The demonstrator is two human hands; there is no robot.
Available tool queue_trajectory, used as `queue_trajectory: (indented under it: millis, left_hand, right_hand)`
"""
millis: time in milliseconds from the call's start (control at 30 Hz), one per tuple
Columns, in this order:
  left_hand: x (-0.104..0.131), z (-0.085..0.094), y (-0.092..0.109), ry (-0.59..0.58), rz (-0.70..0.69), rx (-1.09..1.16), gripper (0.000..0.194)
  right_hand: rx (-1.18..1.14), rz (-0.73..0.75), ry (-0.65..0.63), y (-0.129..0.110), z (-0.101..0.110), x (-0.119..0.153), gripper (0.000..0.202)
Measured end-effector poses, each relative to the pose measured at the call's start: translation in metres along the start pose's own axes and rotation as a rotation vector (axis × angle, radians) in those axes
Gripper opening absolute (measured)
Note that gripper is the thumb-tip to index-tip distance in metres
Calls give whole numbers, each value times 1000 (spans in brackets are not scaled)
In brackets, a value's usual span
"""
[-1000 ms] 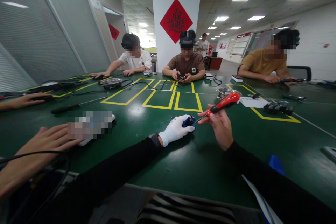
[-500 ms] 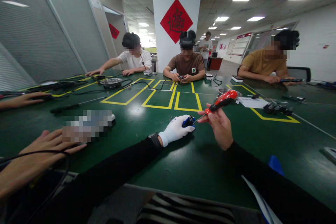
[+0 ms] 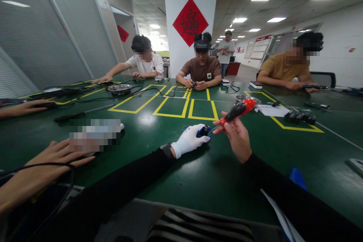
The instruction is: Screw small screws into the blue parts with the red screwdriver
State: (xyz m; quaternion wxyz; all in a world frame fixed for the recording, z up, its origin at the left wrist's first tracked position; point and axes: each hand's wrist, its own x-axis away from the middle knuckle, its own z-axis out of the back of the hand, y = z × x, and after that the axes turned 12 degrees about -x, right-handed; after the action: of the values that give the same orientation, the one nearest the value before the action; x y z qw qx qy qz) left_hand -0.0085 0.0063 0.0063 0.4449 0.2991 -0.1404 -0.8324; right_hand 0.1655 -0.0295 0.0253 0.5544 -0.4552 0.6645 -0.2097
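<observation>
My left hand (image 3: 190, 140), in a white glove, is closed around a small blue and black part (image 3: 203, 131) just above the green table. A screwdriver (image 3: 237, 111) with a red and black handle slants up to the right, and my right hand (image 3: 236, 138), bare, grips it near the collar between thumb and fingers. Its shaft points down-left to the blue and black part; whether the tip sits in a screw is too small to tell. A few tiny screw-like bits (image 3: 185, 126) lie behind my gloved hand.
A co-worker's hand (image 3: 53, 155) rests at a phone-like device (image 3: 96, 136) on the left. Beyond it lies a long black-handled screwdriver (image 3: 70, 117). Metal bowls (image 3: 119, 89), cables, a white paper (image 3: 272, 110) and black parts (image 3: 300, 116) are on the table. Several people sit around it.
The screwdriver handle has turned in my right hand, showing more black, and dipped slightly. My left hand and the part stay put. A standing person in the background has shifted right.
</observation>
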Motion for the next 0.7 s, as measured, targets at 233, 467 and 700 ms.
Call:
queue_trajectory:
  millis: [233,467,700]
  left_hand:
    - [-1,1,1,-5,8,-18,26]
    - [-1,-2,-3,10,-18,-17,26]
    - [-2,-5,-4,18,-7,-18,27]
  right_hand:
    - [42,27,36,0,0,-1,23]
    - [64,8,-21,-4,-3,0,25]
    - [44,4,-50,-2,-4,1,26]
